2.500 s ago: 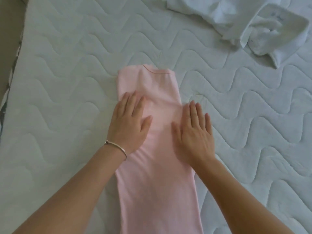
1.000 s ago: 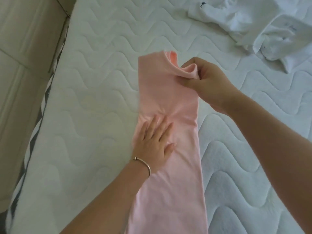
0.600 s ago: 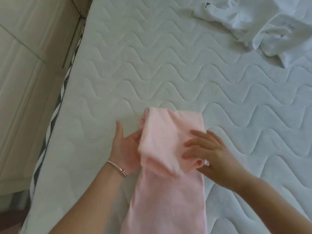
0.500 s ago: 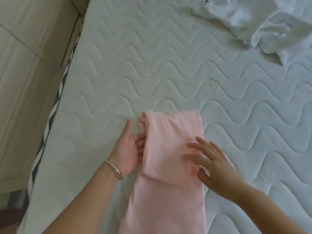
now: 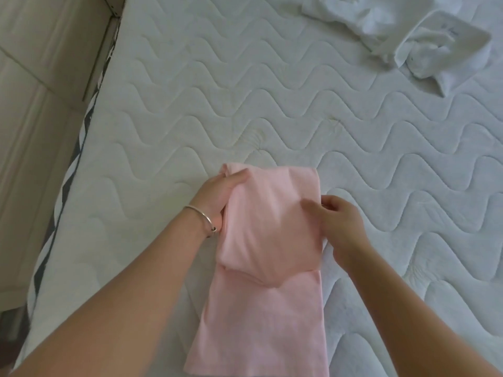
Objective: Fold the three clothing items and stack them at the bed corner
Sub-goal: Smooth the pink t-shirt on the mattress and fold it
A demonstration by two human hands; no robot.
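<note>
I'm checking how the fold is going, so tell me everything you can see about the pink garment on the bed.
The pink garment is plain, soft, knit-looking fabric folded into a long narrow strip that lies on the white quilted mattress. Its far end is doubled back toward the person, making a thicker top layer with a rounded, sagging lower edge. The left hand grips its left edge and the right hand pinches its right edge. Its near end reaches the picture's bottom.

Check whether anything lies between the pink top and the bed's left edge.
Nothing visible does. The left hand and right hand grip the pink top by its sides. The mattress toward the left edge shows only quilting; the white clothes lie at the far right.
</note>
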